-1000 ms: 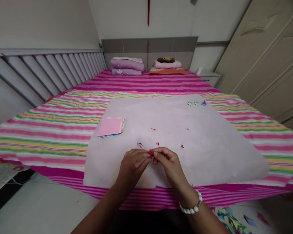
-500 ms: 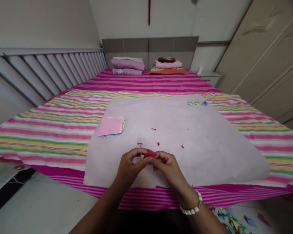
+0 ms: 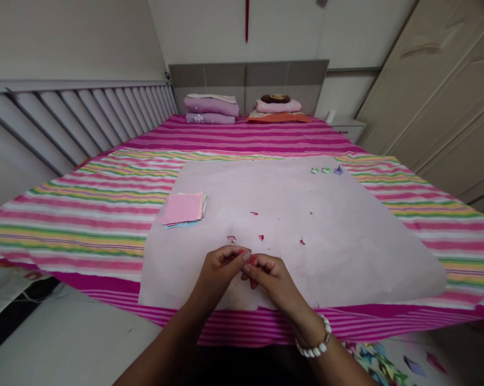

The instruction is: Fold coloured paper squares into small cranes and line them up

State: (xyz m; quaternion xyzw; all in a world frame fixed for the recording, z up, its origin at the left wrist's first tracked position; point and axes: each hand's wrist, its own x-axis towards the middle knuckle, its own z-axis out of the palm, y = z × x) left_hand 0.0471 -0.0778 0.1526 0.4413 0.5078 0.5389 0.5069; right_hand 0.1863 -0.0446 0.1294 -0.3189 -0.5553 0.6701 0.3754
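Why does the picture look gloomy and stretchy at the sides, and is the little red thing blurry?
Head view: the light is dim, with no strong glare on the pale sheet; head view: the panelled door leans and looks stretched, probably from a wide lens; head view: the red piece looks soft, and the left hand and right hand hide much of it.

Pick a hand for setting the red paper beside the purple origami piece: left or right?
Probably right: the right hand pinches the red paper and is nearer the purple origami piece; the left hand, also pinching, is farther.
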